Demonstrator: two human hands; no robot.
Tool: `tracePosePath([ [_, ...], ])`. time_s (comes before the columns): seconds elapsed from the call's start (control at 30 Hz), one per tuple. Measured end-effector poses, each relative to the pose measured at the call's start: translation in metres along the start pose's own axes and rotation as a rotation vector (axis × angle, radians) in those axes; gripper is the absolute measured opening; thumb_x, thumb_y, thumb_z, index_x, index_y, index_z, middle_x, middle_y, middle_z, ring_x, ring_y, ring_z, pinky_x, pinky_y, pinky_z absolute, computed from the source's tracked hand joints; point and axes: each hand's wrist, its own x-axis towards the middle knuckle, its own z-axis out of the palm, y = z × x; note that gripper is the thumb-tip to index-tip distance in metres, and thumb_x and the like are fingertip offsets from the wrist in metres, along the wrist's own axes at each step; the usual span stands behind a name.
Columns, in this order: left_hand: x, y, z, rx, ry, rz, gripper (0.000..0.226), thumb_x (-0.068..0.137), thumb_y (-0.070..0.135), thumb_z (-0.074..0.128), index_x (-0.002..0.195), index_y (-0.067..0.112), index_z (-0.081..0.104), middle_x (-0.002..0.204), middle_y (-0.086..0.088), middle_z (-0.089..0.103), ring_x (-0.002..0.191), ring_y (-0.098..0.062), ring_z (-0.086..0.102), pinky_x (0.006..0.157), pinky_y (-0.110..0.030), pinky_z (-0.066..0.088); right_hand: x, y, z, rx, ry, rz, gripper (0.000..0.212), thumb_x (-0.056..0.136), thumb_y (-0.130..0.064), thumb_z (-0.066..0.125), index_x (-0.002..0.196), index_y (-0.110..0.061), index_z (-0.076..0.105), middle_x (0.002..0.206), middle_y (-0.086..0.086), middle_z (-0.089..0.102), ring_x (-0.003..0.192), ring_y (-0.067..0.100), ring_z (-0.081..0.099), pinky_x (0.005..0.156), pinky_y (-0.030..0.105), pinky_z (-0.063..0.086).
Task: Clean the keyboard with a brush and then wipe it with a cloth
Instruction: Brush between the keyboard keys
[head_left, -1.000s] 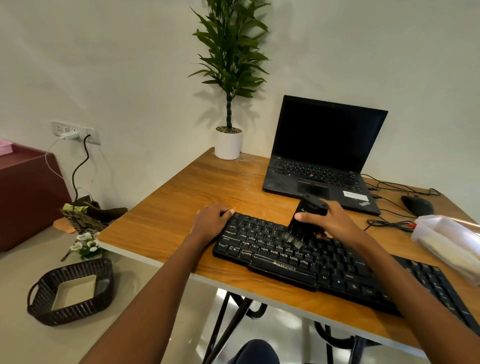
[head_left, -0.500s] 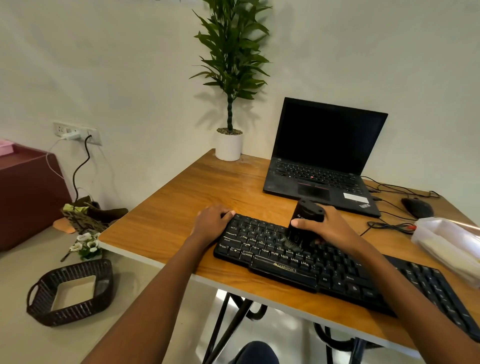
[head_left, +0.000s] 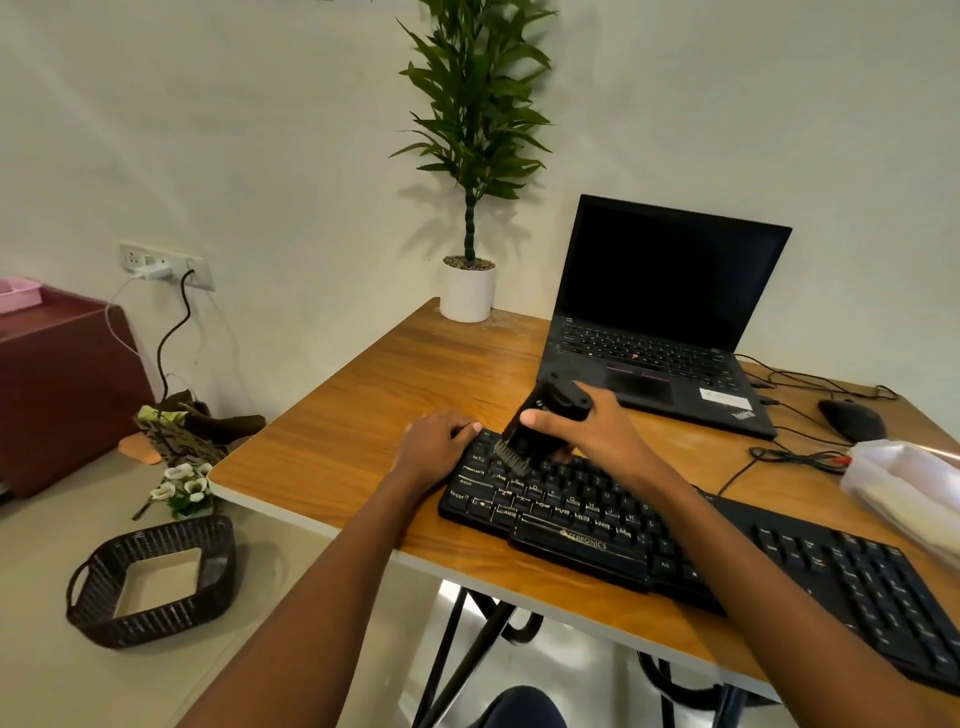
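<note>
Keyboard (head_left: 582, 545), black and long, lies along the near edge of the wooden desk (head_left: 363, 426), its right end running off toward the near right. Beyond it stands an open black laptop (head_left: 660, 291), and a potted plant (head_left: 467, 291) stands at the desk's far-left corner. A dark woven basket (head_left: 150, 623) sits on the floor to the left. The left hand (head_left: 436, 441) rests with relaxed fingers on the keyboard's far-left corner. The right hand (head_left: 597, 436) is clamped around a black brush (head_left: 540, 421), which is tilted with its bristles down at the far-left keys, just beside the left hand.

I see one keyboard (head_left: 571, 525), one brush (head_left: 524, 441), one laptop (head_left: 665, 291), one mouse (head_left: 852, 420), one green plant (head_left: 475, 104) and one basket (head_left: 98, 597).
</note>
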Motion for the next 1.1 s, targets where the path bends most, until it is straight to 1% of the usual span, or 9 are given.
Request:
tracePosePath([
  [0.1,-0.001,0.001,-0.001,0.015,-0.003,-0.003,0.030,0.096,0.037,0.047,0.103,0.020,0.071,0.113,-0.001,0.065,0.103,-0.020,0.057,0.097,-0.046,0.039,0.008,-0.002,0.012,-0.074,-0.117,-0.009,0.016,0.078,-0.028,0.072,0.076,-0.020,0.058,0.069,-0.001,0.060,0.059,0.009,0.058,0.053,0.022,0.046],
  [0.2,-0.003,0.003,-0.003,0.020,0.000,-0.004,0.029,0.096,0.034,0.048,0.102,0.018,0.071,0.112,-0.001,0.066,0.101,-0.020,0.058,0.097,-0.044,0.039,0.018,-0.009,0.015,-0.171,-0.105,-0.075,0.026,0.077,-0.029,0.073,0.066,-0.025,0.050,0.061,-0.009,0.051,0.052,-0.002,0.047,0.052,0.013,0.036],
  [0.33,-0.007,0.009,-0.005,-0.009,0.011,-0.006,0.027,0.097,0.023,0.047,0.092,0.008,0.069,0.100,-0.009,0.068,0.091,-0.025,0.060,0.089,-0.040,0.044,0.019,-0.011,0.024,-0.029,-0.197,-0.043,0.015,0.079,-0.023,0.071,0.075,-0.019,0.057,0.066,-0.004,0.058,0.051,-0.001,0.055,0.049,0.015,0.044],
  [0.4,-0.010,0.013,-0.008,0.011,0.013,-0.012,0.025,0.097,0.022,0.047,0.093,0.010,0.069,0.101,-0.010,0.068,0.092,-0.025,0.059,0.087,-0.037,0.044,0.020,-0.010,0.027,-0.094,-0.239,-0.040,0.017,0.080,-0.024,0.071,0.074,-0.020,0.055,0.065,-0.004,0.057,0.049,-0.001,0.053,0.047,0.016,0.043],
  [0.5,-0.010,0.012,-0.008,0.001,0.013,-0.039,0.018,0.094,0.015,0.048,0.084,0.011,0.063,0.096,-0.016,0.067,0.088,-0.029,0.058,0.084,-0.040,0.043,0.027,-0.015,0.031,-0.197,-0.170,-0.135,0.023,0.078,-0.029,0.072,0.070,-0.025,0.051,0.063,-0.009,0.051,0.054,0.004,0.048,0.053,0.017,0.036],
  [0.67,-0.011,0.011,-0.007,0.001,-0.002,-0.015,0.016,0.091,0.015,0.054,0.091,0.006,0.067,0.092,-0.008,0.066,0.084,-0.025,0.059,0.073,-0.033,0.042,0.022,-0.012,0.032,-0.091,-0.222,-0.055,0.014,0.080,-0.025,0.071,0.076,-0.023,0.057,0.065,-0.007,0.060,0.049,0.002,0.056,0.048,0.018,0.045],
  [0.8,-0.008,0.011,-0.006,-0.023,0.002,-0.007,0.024,0.095,0.029,0.050,0.094,0.017,0.072,0.096,-0.003,0.068,0.089,-0.021,0.058,0.086,-0.040,0.043,0.027,-0.017,0.017,-0.214,-0.209,-0.023,0.022,0.077,-0.025,0.072,0.068,-0.013,0.055,0.061,-0.004,0.054,0.054,0.009,0.053,0.052,0.022,0.038],
  [0.97,-0.010,0.014,-0.007,-0.068,0.017,-0.026,0.023,0.095,0.019,0.050,0.079,0.017,0.066,0.086,-0.002,0.064,0.081,-0.017,0.055,0.081,-0.036,0.042,0.018,-0.009,0.028,-0.060,-0.208,-0.035,0.017,0.080,-0.026,0.070,0.080,-0.013,0.059,0.068,-0.003,0.058,0.057,0.005,0.056,0.051,0.017,0.045],
  [1.1,-0.010,0.013,-0.008,-0.038,0.005,-0.027,0.026,0.095,0.026,0.050,0.093,0.012,0.071,0.100,-0.006,0.069,0.093,-0.024,0.060,0.088,-0.042,0.043,0.024,-0.011,0.028,-0.207,-0.157,-0.084,0.025,0.079,-0.030,0.071,0.074,-0.011,0.055,0.065,-0.003,0.052,0.058,0.010,0.049,0.054,0.023,0.036],
])
